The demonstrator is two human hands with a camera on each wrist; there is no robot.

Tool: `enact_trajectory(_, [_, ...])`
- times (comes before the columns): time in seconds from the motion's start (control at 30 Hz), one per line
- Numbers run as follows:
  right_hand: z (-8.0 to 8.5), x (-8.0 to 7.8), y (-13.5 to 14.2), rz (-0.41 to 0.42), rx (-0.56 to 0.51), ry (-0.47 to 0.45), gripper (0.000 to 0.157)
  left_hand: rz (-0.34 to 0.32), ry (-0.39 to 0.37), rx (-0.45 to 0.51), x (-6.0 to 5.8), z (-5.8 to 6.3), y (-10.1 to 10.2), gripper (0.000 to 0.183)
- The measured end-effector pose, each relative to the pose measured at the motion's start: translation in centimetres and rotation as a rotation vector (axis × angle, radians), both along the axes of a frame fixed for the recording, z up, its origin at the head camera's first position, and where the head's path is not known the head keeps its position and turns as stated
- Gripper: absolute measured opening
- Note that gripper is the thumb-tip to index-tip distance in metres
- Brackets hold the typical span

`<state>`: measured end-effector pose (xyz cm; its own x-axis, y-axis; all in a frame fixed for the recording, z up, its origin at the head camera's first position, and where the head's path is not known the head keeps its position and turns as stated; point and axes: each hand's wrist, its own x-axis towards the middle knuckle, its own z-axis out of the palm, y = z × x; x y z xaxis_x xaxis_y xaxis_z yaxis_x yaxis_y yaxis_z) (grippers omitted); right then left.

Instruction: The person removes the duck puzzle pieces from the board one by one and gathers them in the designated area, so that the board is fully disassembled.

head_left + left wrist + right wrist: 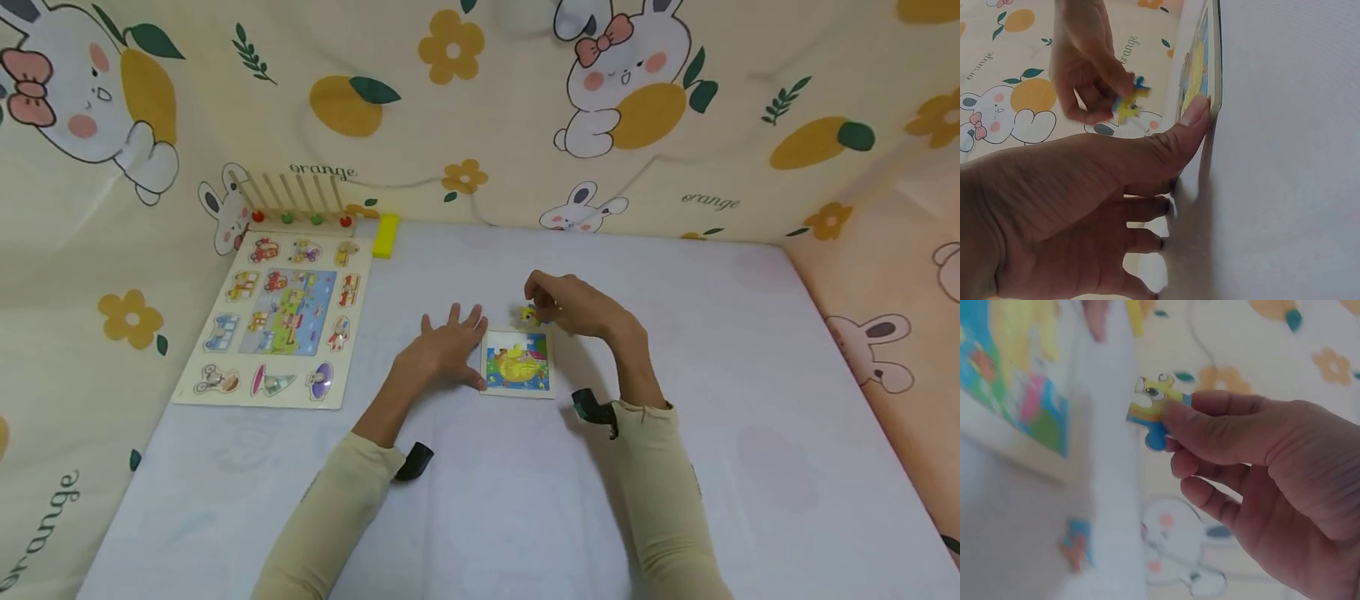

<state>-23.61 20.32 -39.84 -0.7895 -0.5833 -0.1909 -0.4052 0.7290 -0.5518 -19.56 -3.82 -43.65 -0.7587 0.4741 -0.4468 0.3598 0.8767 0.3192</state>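
Observation:
A small framed jigsaw puzzle [517, 394] with a yellow and blue picture lies flat on the table. My left hand [441, 354] rests beside it with fingers spread, its thumb [1194, 112] touching the puzzle's left edge. Above the far edge, my right hand [581, 304] pinches a jigsaw piece [1147, 406] between thumb and fingers. That piece is yellow and blue with a printed eye, and it is held away from the board. Another loose jigsaw piece [1077, 544], blue and orange, lies on the table near the frame in the right wrist view.
To the left lies a larger picture board [258, 396] with several vehicle and toy pictures. Behind it stands a rack of wooden pegs [300, 196] with red and green beads. A yellow block [386, 236] sits beside the rack. Printed cloth [495, 125] hangs along the table's back.

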Motion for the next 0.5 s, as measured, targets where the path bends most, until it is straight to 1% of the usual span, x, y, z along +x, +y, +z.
enact_trajectory(0.13, [1.2,0.0,2.4,-0.084,-0.008,0.04,0.018,0.008,0.003,0.004,0.1,0.2,0.1,0.11])
enact_trajectory(0.23, [1.4,0.0,4.3,-0.142,0.02,0.075,0.019,0.007,-0.002,0.008,0.2,0.2,0.2,0.111])
enact_trajectory(0.33, [1.1,0.1,6.0,-0.189,0.045,0.057,0.022,-0.002,0.001,-0.004,0.3,0.1,0.3,0.111])
enact_trajectory(0.43, [0.4,-0.1,7.1,-0.198,0.074,0.033,0.024,-0.006,0.012,-0.019,0.3,0.1,0.3,0.111])
enact_trajectory(0.5, [-0.3,-0.4,7.6,-0.206,0.097,0.011,0.027,-0.004,0.019,-0.024,0.3,0.1,0.3,0.111])
